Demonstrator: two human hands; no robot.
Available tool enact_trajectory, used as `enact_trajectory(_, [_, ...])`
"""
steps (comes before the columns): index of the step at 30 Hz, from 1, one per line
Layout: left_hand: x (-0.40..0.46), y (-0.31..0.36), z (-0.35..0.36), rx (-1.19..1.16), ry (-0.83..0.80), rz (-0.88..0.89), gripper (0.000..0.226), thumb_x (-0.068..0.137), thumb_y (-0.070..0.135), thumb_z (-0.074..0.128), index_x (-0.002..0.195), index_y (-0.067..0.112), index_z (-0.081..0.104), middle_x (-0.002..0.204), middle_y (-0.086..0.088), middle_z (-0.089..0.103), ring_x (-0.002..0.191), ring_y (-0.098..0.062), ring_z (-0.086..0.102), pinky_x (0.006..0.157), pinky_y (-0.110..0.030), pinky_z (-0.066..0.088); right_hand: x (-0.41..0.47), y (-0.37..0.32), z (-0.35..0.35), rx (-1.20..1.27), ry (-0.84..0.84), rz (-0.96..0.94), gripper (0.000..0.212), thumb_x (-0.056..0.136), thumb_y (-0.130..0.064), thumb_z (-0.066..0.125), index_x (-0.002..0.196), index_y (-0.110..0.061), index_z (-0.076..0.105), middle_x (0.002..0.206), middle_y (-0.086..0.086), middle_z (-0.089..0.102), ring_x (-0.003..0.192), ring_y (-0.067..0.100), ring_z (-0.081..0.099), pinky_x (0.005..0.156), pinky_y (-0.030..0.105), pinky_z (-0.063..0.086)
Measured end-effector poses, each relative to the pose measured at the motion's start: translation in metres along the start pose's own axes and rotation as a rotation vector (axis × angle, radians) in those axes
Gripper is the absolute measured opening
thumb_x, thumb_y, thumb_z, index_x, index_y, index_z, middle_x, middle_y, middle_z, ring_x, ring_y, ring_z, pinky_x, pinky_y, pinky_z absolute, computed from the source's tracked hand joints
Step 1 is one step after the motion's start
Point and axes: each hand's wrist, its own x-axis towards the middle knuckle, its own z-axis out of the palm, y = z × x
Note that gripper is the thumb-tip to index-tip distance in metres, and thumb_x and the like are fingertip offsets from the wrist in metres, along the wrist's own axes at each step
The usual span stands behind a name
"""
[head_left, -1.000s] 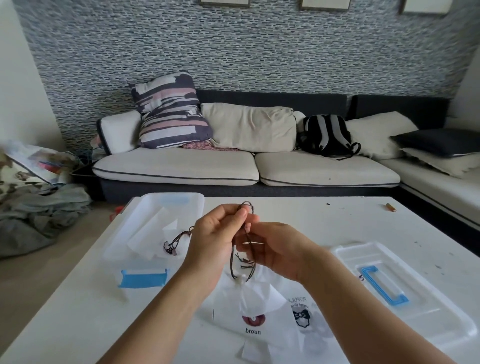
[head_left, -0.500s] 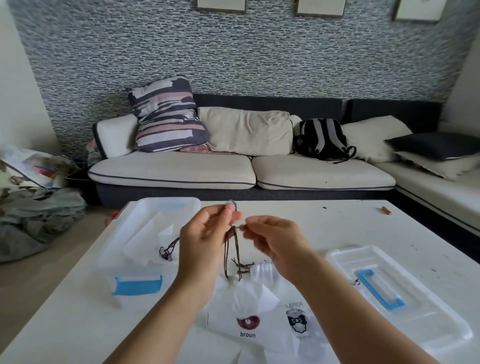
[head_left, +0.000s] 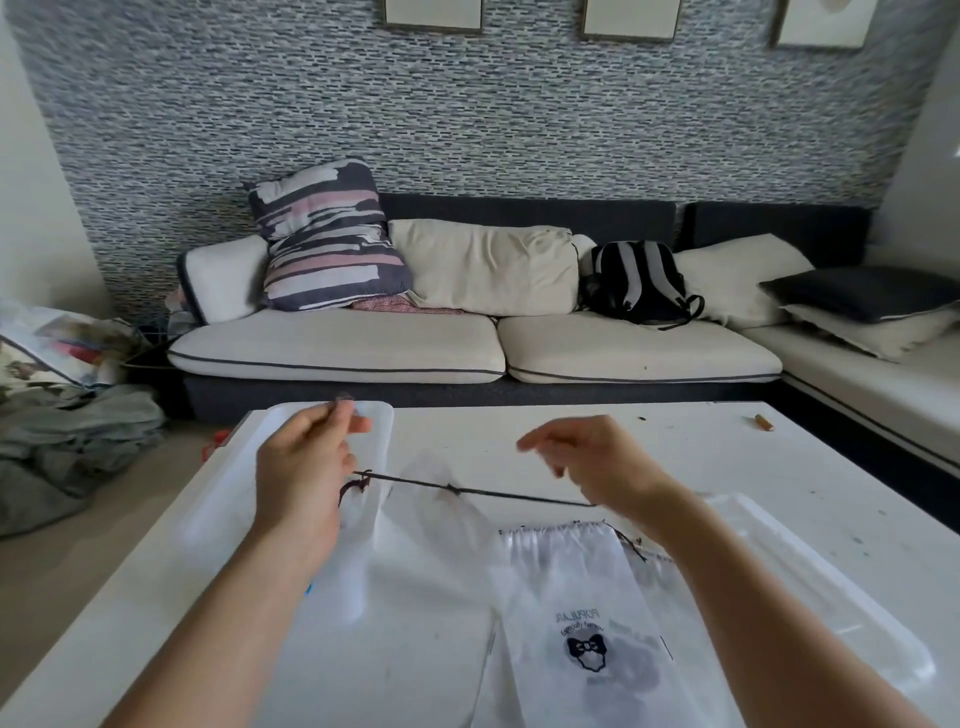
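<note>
**Change since the earlier frame.** The hands, held close together half a second ago with the cord hanging between them in slack loops, have been drawn well apart. The cord (head_left: 498, 492) is now pulled into one taut line between them, above the bench, with a small knot (head_left: 451, 488) left of its middle.

**Left hand** (head_left: 304, 478). Grip closed: a dark end of the cord is pinched between thumb and forefinger at the top, and the cord is seen again leaving the lower edge of the hand.

**Right hand** (head_left: 597, 462). Fingers loosely bent and blurred. The cord passes out of sight beneath the hand, so it cannot be told whether the grip is closed on it.

**Containers.**
- A clear plastic box (head_left: 382, 431) is set at the left of the bench, behind the left hand. Its contents are hidden or too blurred to list.
- A clear plastic lid (head_left: 841, 597) is laid flat at the right.
- A white drawstring bag (head_left: 566, 582), printed with a bow-tie figure, is laid flat under the right forearm with its gathered mouth towards the cord. What it holds cannot be seen.

**Surface.** The bench (head_left: 675, 441) is white and faintly marked, and a small brown stub (head_left: 764, 422) lies at its far right edge.

**Room.**
- A cream corner sofa (head_left: 623, 353) stands beyond the bench.
- It carries a striped pillow (head_left: 327, 239) and a backpack (head_left: 636, 283).
- A patterned wall (head_left: 519, 130) lies behind.
- A heap of cloth (head_left: 72, 441) lies on the floor at the left.
</note>
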Motion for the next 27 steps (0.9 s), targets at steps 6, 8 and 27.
enact_trajectory(6, [-0.012,-0.002,0.004,0.184,-0.139,-0.058,0.019,0.102,0.009,0.049,0.111,0.015,0.064,0.091,-0.005,0.066,0.057,-0.012,0.039,0.052,-0.019,0.035,-0.007,0.0,0.022,-0.525,-0.379,-0.091,0.035,0.083,-0.056,0.073,0.07,-0.024,0.073,0.068,-0.001,0.066,0.06,0.016,0.052,0.06,0.029,0.043])
enact_trajectory(8, [-0.013,-0.003,0.001,0.424,-0.208,-0.022,0.037,0.099,0.014,0.051,0.132,0.03,0.046,0.095,-0.001,0.064,0.065,-0.016,0.047,0.059,-0.027,0.039,-0.006,0.0,0.014,-0.425,-0.365,-0.067,0.031,0.09,-0.049,0.068,0.072,-0.024,0.074,0.072,-0.001,0.065,0.065,0.019,0.053,0.064,0.033,0.045])
enact_trajectory(27, [-0.026,-0.019,-0.005,1.106,-0.654,0.516,0.028,0.086,0.062,0.056,0.071,0.043,0.07,0.126,0.02,0.04,0.132,-0.006,0.027,0.11,-0.04,0.031,-0.007,-0.003,0.011,-0.302,-0.264,-0.036,0.018,0.087,-0.04,0.074,0.081,-0.024,0.079,0.089,-0.013,0.066,0.059,0.003,0.051,0.055,0.015,0.036])
